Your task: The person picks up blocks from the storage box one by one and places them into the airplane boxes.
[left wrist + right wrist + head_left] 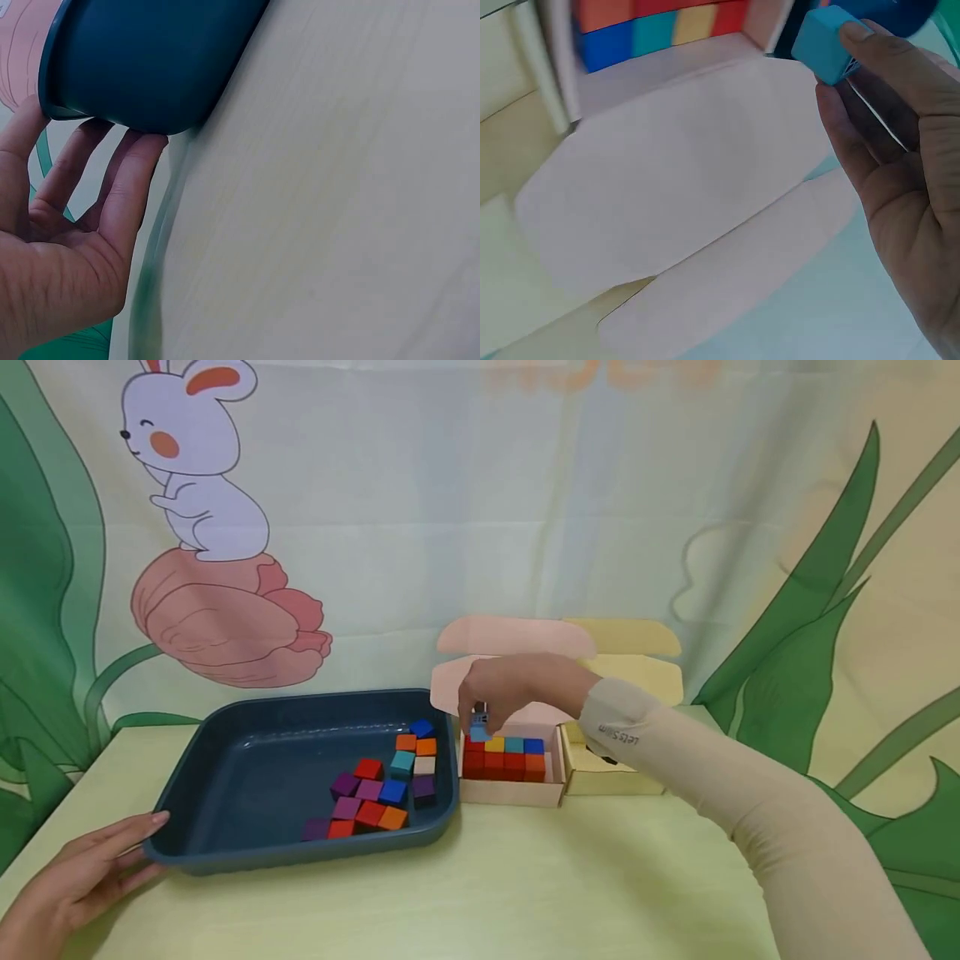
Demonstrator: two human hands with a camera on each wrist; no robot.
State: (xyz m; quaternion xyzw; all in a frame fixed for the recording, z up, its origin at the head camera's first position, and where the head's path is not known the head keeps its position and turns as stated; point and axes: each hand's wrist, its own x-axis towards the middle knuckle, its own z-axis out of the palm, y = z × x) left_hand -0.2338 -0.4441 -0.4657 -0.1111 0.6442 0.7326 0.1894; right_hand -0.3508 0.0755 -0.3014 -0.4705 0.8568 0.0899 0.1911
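A light blue cube (821,45) is pinched between the thumb and fingers of my right hand (504,689). In the head view it hovers over the left end of a small pink box (510,792). Inside that box, red, orange, yellow, teal and blue cubes (504,765) sit in rows. At the near left corner of a dark blue tray (300,862), my left hand (86,872) grips the rim, its thumb at the edge and its fingers against the underside. Loose coloured cubes (369,790) lie in the tray's right half.
Right of the pink box stands a yellow box (613,782), partly covered by the right sleeve (697,777). Both boxes have raised lids at the back. A cartoon-printed curtain (465,510) hangs behind the pale table (525,893).
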